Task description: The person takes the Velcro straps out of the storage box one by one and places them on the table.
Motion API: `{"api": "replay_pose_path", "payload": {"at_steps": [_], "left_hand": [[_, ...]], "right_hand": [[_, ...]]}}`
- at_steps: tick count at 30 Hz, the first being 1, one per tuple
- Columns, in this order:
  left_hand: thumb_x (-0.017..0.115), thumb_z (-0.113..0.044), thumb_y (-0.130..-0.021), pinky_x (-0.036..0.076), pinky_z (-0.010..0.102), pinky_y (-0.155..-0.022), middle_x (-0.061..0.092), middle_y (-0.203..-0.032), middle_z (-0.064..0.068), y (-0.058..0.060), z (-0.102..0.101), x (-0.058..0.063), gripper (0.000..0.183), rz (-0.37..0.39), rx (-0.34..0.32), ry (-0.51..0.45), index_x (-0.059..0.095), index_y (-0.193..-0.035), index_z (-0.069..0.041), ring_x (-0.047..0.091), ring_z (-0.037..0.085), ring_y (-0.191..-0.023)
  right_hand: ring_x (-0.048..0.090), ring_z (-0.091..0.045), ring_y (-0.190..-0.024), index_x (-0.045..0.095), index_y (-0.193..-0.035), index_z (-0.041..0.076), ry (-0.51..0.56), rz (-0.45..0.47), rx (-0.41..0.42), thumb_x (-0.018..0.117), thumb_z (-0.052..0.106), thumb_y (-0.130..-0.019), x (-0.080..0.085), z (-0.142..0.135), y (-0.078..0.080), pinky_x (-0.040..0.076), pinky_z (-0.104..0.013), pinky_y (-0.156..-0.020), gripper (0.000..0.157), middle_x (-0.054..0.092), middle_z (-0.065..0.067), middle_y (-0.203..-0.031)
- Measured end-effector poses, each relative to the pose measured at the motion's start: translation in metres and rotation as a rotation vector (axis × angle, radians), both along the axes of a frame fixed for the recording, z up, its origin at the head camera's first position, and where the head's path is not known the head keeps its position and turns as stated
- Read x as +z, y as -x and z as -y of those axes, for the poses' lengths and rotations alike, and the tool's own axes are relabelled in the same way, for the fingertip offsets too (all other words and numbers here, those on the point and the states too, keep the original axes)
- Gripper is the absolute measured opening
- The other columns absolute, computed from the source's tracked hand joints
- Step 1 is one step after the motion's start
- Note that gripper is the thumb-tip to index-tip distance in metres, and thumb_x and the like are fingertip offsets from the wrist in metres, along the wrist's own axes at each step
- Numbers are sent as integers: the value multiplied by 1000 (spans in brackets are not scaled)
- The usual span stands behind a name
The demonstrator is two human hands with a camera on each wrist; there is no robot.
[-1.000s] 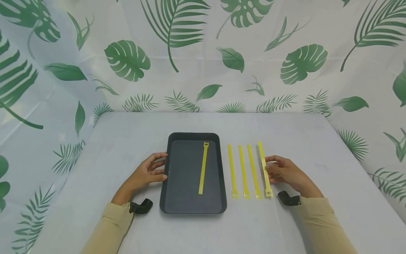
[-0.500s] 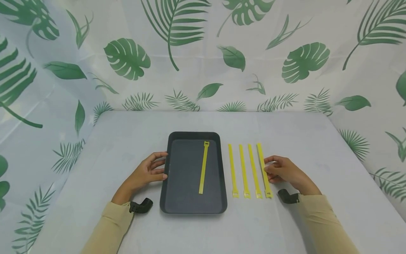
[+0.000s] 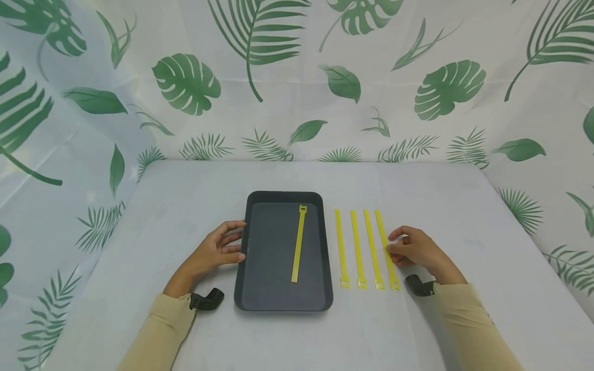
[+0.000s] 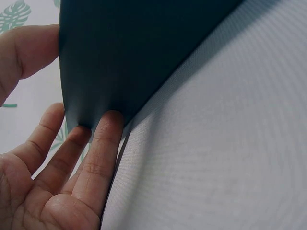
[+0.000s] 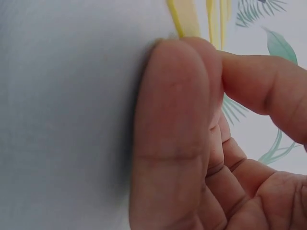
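Note:
My left hand steadies a dark grey rectangular tray, its fingers spread along the left wall. In the left wrist view the fingertips touch the tray's outer side. A yellow hook-and-loop cable tie lies inside the tray, slotted head at the far end. Right of the tray, several such ties lie in a row on the table, heads towards me. At the rightmost cable tie, my right hand pinches its right edge with thumb and fingertips low to the table. The exact contact is partly hidden in the right wrist view.
The table has a white cover. A white cloth with green leaf prints hangs behind it and at both sides. Black camera mounts sit at both wrists.
The rightmost cable tie, slightly raised in my right hand before, has come down flat, its far end shifting left in line with the others. My left hand and the tray stay as they were.

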State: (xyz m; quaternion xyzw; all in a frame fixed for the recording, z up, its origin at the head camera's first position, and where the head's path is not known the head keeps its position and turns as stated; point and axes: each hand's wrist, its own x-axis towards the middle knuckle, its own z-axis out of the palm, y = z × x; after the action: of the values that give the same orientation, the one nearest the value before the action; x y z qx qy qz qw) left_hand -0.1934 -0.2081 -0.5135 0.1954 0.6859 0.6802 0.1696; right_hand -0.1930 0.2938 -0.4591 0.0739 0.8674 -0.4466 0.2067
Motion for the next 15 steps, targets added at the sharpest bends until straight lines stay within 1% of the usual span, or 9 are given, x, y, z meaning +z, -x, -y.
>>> {"api": "replay_pose_path", "payload": {"at_steps": [6, 11, 15], "left_hand": [[80, 0, -94, 60, 28, -101, 30, -166, 40, 1, 0, 1, 80, -4, -3, -9, 33, -157, 16, 41, 64, -144], [80, 0, -93, 59, 28, -102, 30, -166, 40, 1, 0, 2, 81, -8, -1, -8, 34, -157, 16, 40, 63, -146], [80, -1, -93, 59, 29, -101, 31, -166, 39, 1, 0, 1, 81, -4, 4, -3, 34, -158, 15, 42, 63, -145]], "right_hand": [[67, -16, -72, 55, -119, -9, -29, -15, 11, 70, 8, -104, 3, -3, -2, 62, -28, -64, 27, 62, -5, -82], [64, -17, -70, 58, -119, -10, -42, -60, 30, 69, 9, -105, 6, -3, -1, 59, -28, -62, 26, 61, -4, -77], [62, -18, -71, 60, -121, -10, -39, -90, 42, 69, 11, -106, 7, 1, 1, 57, -28, -63, 27, 62, -3, -78]]}}
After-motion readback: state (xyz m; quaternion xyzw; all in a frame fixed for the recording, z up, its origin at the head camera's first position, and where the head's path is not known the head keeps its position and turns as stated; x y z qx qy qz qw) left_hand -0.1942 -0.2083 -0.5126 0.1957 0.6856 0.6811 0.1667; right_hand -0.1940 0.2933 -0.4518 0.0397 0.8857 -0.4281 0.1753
